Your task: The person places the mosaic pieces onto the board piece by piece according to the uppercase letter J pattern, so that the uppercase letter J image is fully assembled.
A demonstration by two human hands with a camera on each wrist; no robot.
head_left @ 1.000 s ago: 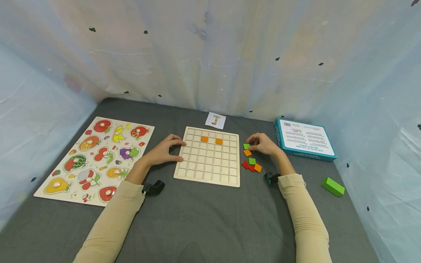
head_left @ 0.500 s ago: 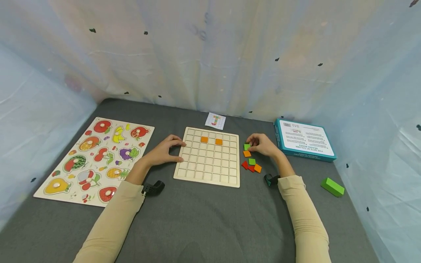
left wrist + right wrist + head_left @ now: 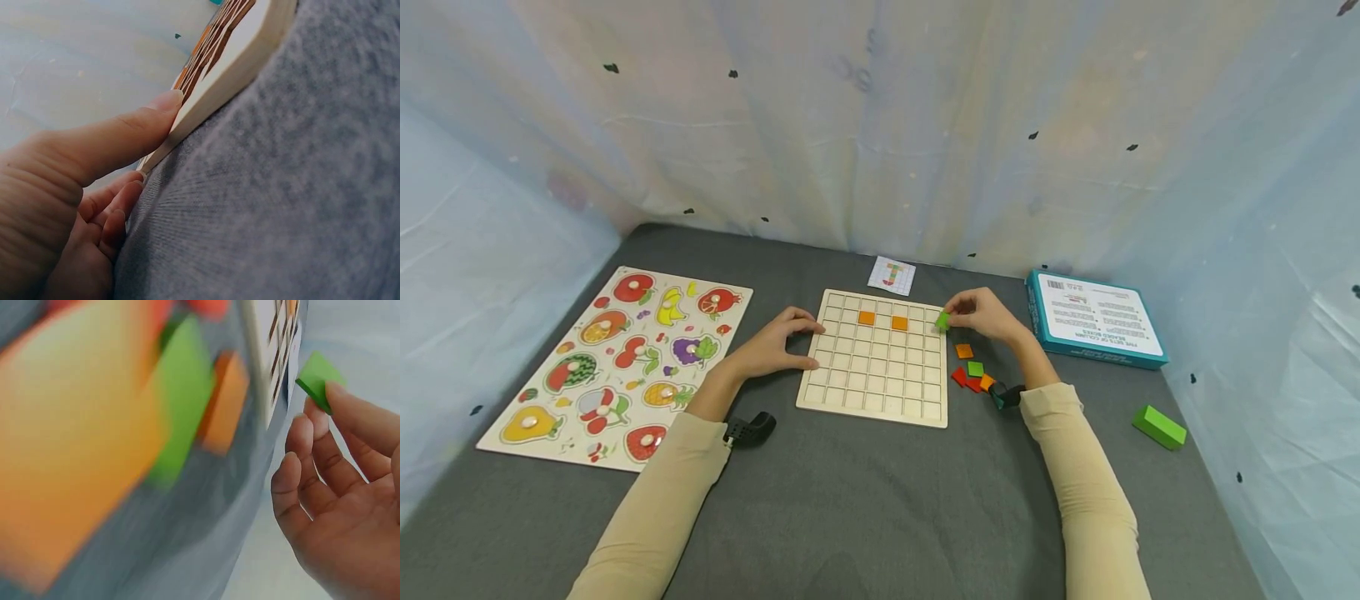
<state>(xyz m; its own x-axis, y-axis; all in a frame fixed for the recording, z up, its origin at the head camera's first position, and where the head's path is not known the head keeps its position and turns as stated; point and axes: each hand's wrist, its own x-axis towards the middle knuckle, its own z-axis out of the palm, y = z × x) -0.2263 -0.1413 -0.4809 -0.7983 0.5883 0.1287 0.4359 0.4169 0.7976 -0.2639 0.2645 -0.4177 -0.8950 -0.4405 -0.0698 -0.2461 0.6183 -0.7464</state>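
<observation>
In the head view a wooden grid board lies mid-table, with two orange tiles in its upper rows. My right hand pinches a green square tile between thumb and fingertip, over the board's upper right edge. The other fingers are loosely bent. My left hand rests against the board's left edge, thumb and fingers spread apart. In the left wrist view its thumb touches the rim, and the fingertips meet the edge farther along.
Loose red, orange and green tiles lie right of the board. A pattern card sits behind it. A fruit puzzle board is at left; a teal box and a green block are at right.
My right hand has lifted the green tile from beside the loose tiles and carried it left to the board's right edge. The left hand has stayed in place.
</observation>
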